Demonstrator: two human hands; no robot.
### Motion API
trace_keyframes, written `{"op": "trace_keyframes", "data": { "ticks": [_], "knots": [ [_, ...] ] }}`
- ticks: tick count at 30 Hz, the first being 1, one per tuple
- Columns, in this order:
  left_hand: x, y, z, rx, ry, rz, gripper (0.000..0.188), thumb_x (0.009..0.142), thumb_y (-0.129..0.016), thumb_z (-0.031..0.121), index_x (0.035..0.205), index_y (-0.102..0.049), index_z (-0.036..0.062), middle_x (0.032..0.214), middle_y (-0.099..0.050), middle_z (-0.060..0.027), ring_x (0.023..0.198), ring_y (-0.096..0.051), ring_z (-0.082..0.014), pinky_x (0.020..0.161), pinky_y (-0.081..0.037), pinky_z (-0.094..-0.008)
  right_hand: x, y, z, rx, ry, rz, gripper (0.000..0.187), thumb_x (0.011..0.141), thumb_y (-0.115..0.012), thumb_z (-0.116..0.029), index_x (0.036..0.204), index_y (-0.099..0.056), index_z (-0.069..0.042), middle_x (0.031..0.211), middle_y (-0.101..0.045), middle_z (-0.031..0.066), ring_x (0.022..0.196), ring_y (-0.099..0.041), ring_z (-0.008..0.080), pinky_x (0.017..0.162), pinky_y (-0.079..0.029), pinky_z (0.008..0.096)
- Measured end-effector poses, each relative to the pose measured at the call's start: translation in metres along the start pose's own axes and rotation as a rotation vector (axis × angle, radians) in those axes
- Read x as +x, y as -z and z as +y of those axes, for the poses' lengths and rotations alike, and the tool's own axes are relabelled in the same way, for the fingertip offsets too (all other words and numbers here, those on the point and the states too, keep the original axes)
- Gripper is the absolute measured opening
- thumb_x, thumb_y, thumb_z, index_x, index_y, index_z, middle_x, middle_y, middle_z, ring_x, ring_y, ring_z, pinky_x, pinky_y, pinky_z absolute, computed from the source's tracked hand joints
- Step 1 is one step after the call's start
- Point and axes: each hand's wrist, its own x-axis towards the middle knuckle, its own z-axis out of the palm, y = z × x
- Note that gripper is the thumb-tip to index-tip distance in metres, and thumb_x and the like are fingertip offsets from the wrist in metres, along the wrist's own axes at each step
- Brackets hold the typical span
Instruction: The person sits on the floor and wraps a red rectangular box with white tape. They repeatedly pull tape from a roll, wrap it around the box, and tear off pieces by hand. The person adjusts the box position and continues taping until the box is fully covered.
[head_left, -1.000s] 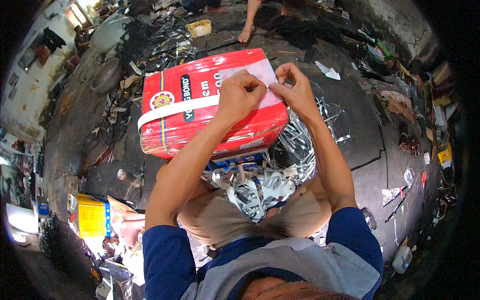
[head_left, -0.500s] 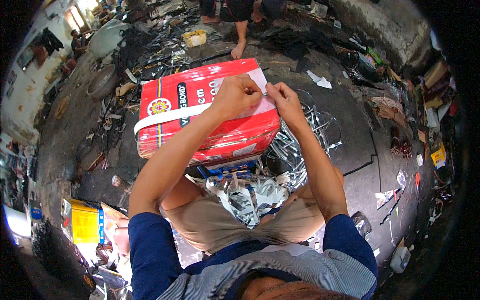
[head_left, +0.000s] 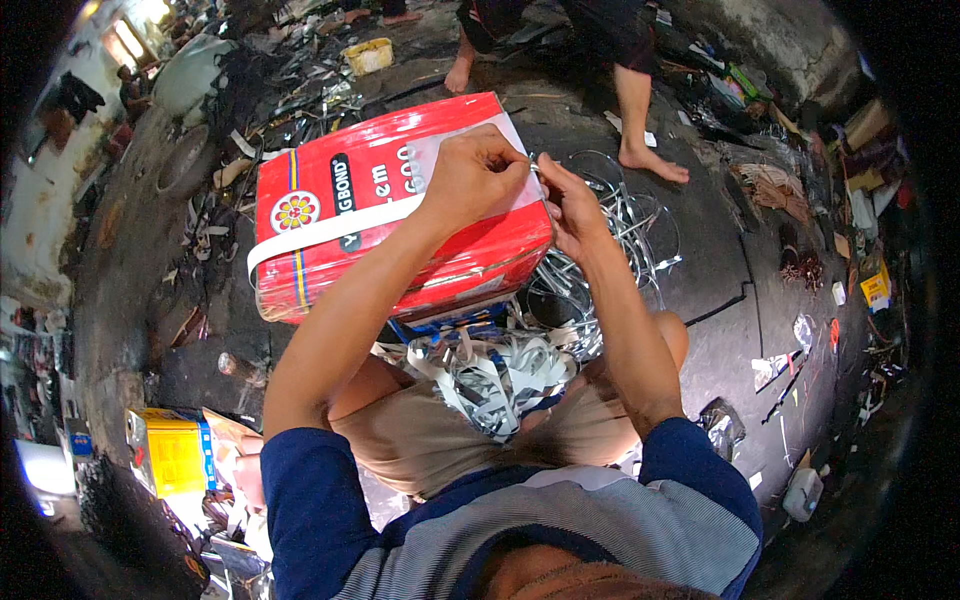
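Observation:
A large red rectangular tin (head_left: 340,225) with a white band across it lies on its side in front of my knees. My left hand (head_left: 475,178) rests on top of the tin near its right end, fingers pinched on a thin piece of metal wire (head_left: 537,167). My right hand (head_left: 568,208) meets it at the tin's right edge, fingers closed on the same small wire. A heap of shiny metal strips (head_left: 500,370) lies in my lap below the tin.
Metal wire rings (head_left: 620,225) lie on the dark floor right of the tin. Another person's bare legs (head_left: 640,110) stand beyond. A yellow can (head_left: 170,455) sits at lower left. Scrap and litter (head_left: 290,60) cover the far floor.
The view has tilted so the tin sits lower in frame. Both hands stayed together at the tin's right end, and the other person's legs have come nearer.

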Motion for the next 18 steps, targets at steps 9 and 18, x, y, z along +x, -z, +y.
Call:
{"op": "trace_keyframes", "data": {
  "ticks": [9,18],
  "knots": [
    [0.002,0.000,0.002,0.013,0.009,-0.012,0.006,0.079,-0.075,0.005,0.079,-0.073,-0.0005,0.073,-0.066,-0.0054,0.064,-0.061,-0.0093,0.059,-0.047,-0.0254,0.050,-0.024,-0.044,-1.378,0.518,0.314,0.044,0.094,-0.057,-0.040,0.096,-0.071,0.002,0.097,-0.070,0.0281,0.098,-0.067,0.0453,0.087,-0.052,0.0497],
    [0.000,0.005,0.009,0.059,0.076,-0.048,0.008,0.079,-0.075,0.007,0.085,-0.076,0.0009,0.077,-0.069,-0.0046,0.070,-0.065,-0.0096,0.063,-0.052,-0.0241,0.065,0.030,0.027,-0.918,0.463,0.352,0.026,0.090,-0.062,-0.020,0.094,-0.075,0.001,0.093,-0.074,0.0221,0.089,-0.073,0.0309,0.081,-0.054,0.0381]
  ]
}}
